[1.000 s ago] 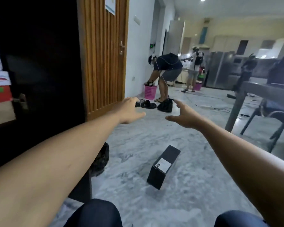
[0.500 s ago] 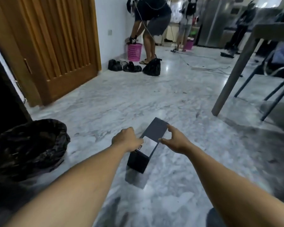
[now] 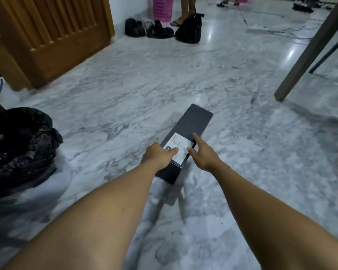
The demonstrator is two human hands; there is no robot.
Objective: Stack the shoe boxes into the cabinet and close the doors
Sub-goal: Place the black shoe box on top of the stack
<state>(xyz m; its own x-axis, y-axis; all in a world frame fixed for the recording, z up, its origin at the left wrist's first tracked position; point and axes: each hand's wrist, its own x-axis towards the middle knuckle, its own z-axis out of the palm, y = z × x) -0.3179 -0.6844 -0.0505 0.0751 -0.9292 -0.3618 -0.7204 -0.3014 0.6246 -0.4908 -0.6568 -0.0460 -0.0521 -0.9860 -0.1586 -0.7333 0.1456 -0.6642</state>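
A long black shoe box (image 3: 193, 121) with a white label on its near end lies on the marble floor, angled away to the right. My left hand (image 3: 156, 155) wraps the box's near left edge, with the thumb lying across the label. On the near right edge, my right hand (image 3: 203, 154) rests with its fingers apart, index finger and thumb touching the top. The box sits flat on the floor. No cabinet is visible in this view.
A bin lined with a black bag (image 3: 20, 145) stands close on the left. A wooden door (image 3: 53, 36) is at the far left and a table leg (image 3: 304, 53) at the right. Black bags (image 3: 187, 30), a pink basket (image 3: 162, 6) and a person's legs (image 3: 183, 8) are at the back.
My view has tilted down to the floor. Both hands have dropped from mid-air onto the near end of the shoe box, the left one closing around its edge.
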